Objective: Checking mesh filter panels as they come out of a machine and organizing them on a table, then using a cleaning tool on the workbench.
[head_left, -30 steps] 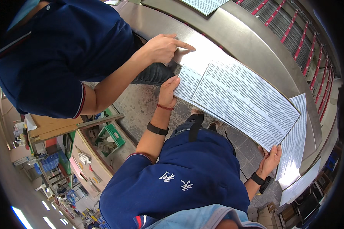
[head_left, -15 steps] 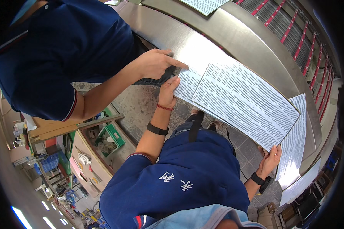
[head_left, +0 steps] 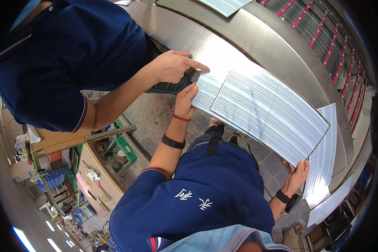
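Note:
A wide, thin white panel (head_left: 270, 115) with rows of small dark marks lies tilted over the metal worktop's near edge. It overlaps a similar white panel (head_left: 205, 90), whose left end shows under it. My left hand (head_left: 185, 101) grips that lower panel's left edge, thumb on top. With thumb and fingers closed, my right hand (head_left: 296, 178) pinches the upper panel's near right corner; whether it also holds the lower one is hidden. A co-worker's hand (head_left: 172, 67) reaches in from the left, index finger stretched out at the lower panel's far left corner.
Glare covers part of the metal worktop (head_left: 184, 31). More marked panels (head_left: 323, 164) lie at the right, and another panel (head_left: 226, 5) at the far edge. Beyond stands a rack with red strips (head_left: 319, 31). A green crate (head_left: 125, 151) sits lower left.
The co-worker's pointing finger has shifted slightly right and away along the lower panel's edge. A faint dark shadow or reflection now shows on the upper panel. My hands stay in place.

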Demonstrator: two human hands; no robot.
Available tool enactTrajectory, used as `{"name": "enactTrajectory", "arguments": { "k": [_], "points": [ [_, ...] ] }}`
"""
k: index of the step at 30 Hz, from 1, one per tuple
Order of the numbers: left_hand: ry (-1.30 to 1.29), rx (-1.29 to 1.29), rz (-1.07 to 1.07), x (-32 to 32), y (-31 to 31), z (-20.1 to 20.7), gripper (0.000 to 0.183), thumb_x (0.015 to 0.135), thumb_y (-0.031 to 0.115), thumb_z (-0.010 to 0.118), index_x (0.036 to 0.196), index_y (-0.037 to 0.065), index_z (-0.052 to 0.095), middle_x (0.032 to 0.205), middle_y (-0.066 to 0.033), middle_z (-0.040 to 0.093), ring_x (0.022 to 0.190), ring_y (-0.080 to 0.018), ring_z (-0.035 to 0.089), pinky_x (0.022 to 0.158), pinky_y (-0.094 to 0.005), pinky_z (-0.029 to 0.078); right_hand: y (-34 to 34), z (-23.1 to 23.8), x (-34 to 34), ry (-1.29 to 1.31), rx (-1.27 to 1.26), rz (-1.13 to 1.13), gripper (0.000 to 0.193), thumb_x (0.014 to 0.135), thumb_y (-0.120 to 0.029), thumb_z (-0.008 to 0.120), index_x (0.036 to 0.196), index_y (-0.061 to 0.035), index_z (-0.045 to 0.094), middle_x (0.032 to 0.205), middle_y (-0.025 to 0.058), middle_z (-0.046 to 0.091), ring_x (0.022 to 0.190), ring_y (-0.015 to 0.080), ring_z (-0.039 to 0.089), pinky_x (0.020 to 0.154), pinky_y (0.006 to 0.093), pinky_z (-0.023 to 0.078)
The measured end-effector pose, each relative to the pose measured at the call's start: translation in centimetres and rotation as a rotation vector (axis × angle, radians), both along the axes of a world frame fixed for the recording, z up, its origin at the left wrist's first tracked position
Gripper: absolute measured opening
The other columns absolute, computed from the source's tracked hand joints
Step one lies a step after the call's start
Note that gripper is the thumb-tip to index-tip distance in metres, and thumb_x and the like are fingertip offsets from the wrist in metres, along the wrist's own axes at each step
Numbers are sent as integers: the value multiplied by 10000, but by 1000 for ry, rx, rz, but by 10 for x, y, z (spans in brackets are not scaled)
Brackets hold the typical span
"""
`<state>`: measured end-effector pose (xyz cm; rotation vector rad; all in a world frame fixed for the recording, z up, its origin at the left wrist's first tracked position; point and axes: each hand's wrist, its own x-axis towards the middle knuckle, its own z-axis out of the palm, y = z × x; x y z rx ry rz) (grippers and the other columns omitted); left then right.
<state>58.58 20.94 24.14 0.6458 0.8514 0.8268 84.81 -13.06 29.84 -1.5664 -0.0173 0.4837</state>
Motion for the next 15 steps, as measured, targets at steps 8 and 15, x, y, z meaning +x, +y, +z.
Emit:
{"name": "enactTrajectory", "arguments": {
  "k": [8, 15],
  "points": [
    [-4, 10, 1, 0, 0, 1, 278, 875, 91, 529, 1103, -67, 547, 933, -82, 634, 762, -98, 593, 667, -203, 473, -1, 0, 1, 0, -7, 5, 246, 905, -114, 463, 1103, 32, 459, 803, 113, 628, 596, 122, 604, 529, 318, 569],
    [-6, 3, 14, 0, 1, -2, 272, 870, 89, 537, 1092, -66, 556, 939, -88, 637, 775, -112, 601, 680, -214, 480, -5, -5, 3, -2, 12, -2, 250, 900, -109, 478, 1103, 35, 457, 803, 118, 628, 600, 127, 610, 535, 323, 571]
  ]
}}
